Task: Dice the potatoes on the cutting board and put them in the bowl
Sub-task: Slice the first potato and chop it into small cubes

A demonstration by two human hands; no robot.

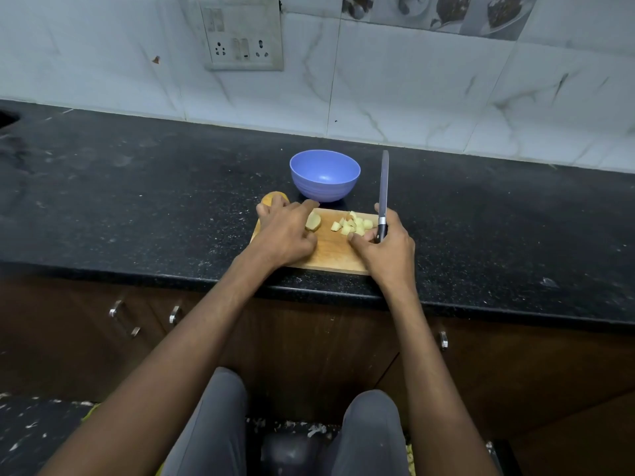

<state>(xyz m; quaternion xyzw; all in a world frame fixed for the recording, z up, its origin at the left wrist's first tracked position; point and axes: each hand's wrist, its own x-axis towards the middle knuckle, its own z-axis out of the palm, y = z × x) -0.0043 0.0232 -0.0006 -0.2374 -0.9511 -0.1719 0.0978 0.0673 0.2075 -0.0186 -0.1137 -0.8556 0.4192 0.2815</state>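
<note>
A wooden cutting board (326, 250) lies at the front edge of the black counter. On its right part sits a heap of several pale potato dice (354, 225). A potato half (313, 222) lies left of them. My left hand (285, 231) rests over the board's left side, fingertips by the potato half. A whole potato (271, 199) shows partly behind that hand. My right hand (385, 247) grips a knife (383, 187) by its dark handle, blade pointing away and up. The empty blue bowl (324, 175) stands just behind the board.
The black speckled counter (137, 201) stretches wide to both sides. A tiled wall with a switch and socket panel (242, 34) rises behind. Dark cabinet doors with metal handles (175, 314) sit below the counter edge, and my knees are in front of them.
</note>
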